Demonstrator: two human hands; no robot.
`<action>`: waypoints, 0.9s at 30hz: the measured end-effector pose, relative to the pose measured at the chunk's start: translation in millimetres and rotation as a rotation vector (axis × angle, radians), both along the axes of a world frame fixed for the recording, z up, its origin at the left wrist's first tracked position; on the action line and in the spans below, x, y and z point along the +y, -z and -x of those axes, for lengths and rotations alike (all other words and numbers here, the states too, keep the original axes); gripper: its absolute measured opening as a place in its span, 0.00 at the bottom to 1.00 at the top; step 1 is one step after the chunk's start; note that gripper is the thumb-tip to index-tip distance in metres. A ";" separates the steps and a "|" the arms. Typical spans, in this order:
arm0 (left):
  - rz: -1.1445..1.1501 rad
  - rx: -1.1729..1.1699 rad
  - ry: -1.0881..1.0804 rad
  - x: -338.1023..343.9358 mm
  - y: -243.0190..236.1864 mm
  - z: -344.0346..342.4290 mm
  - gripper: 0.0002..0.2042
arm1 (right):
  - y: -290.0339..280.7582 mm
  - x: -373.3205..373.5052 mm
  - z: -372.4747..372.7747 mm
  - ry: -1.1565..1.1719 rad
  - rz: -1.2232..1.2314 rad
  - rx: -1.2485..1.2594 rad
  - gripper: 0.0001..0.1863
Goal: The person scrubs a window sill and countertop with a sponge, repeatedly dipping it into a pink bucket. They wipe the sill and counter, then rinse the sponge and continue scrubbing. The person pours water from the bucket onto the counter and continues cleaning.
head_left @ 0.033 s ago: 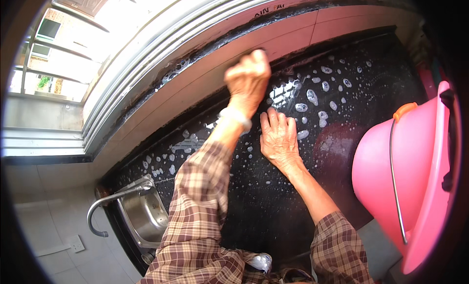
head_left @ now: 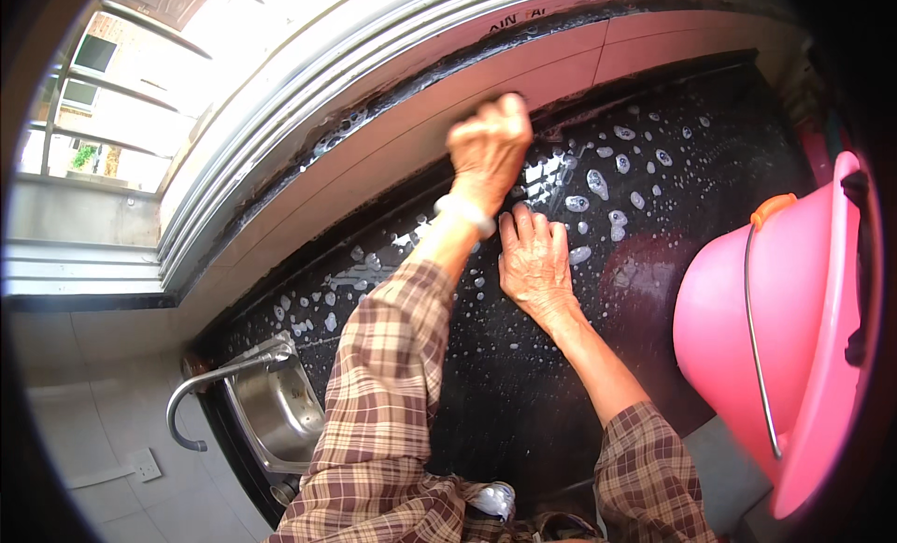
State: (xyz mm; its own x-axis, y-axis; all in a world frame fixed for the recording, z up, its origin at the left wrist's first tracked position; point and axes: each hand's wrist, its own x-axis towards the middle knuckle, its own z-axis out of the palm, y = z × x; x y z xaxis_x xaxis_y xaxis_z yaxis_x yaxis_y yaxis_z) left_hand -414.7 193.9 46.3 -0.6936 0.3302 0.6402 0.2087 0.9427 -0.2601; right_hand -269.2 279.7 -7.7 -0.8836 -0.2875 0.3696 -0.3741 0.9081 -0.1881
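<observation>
My left hand [head_left: 491, 150], a pale band round its wrist, is closed and pressed against the tiled wall strip [head_left: 561, 74] just above the back edge of the counter. A thin dark edge shows past its knuckles, but what the fingers hold is hidden. My right hand [head_left: 537, 267] lies flat on the wet black countertop [head_left: 523, 393], fingers stretched forward and holding nothing. White foam blobs [head_left: 598, 183] and small drops dot the counter around both hands.
A pink bucket [head_left: 747, 300] with a wire handle stands at the right. To the left are a steel sink [head_left: 280, 407] and a curved tap [head_left: 182, 403]. A window frame [head_left: 234, 174] runs along the wall, its ledge dark and wet. A wall socket [head_left: 146, 464] sits lower left.
My left hand has slid a little to the right along the wall, its forearm shifting with it. The right hand rests in nearly the same place.
</observation>
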 end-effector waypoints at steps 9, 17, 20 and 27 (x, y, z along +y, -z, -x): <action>-0.779 -0.420 -0.028 -54.4 -12.0 -89.6 0.12 | -8.4 -6.4 5.7 0.155 1.296 -0.196 0.28; -1.023 -0.601 0.264 -101.6 -23.0 -140.2 0.06 | -37.5 -43.5 11.4 -0.126 1.599 -0.676 0.22; -1.050 -0.945 0.450 -128.7 -25.6 -162.5 0.16 | -32.8 -29.6 10.2 -0.208 1.680 -0.797 0.27; 0.039 -1.192 0.144 -184.0 -31.0 -219.4 0.72 | -37.3 -2.7 105.5 0.378 1.384 -0.064 0.17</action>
State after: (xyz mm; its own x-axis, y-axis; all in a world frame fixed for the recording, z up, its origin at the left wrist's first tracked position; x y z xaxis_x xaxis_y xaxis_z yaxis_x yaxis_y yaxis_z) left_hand -195.3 9.9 77.3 -0.7977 0.4586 -0.3916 0.4406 0.8866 0.1407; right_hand -374.8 277.0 29.5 -0.8500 0.5151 0.1104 -0.1136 0.0255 -0.9932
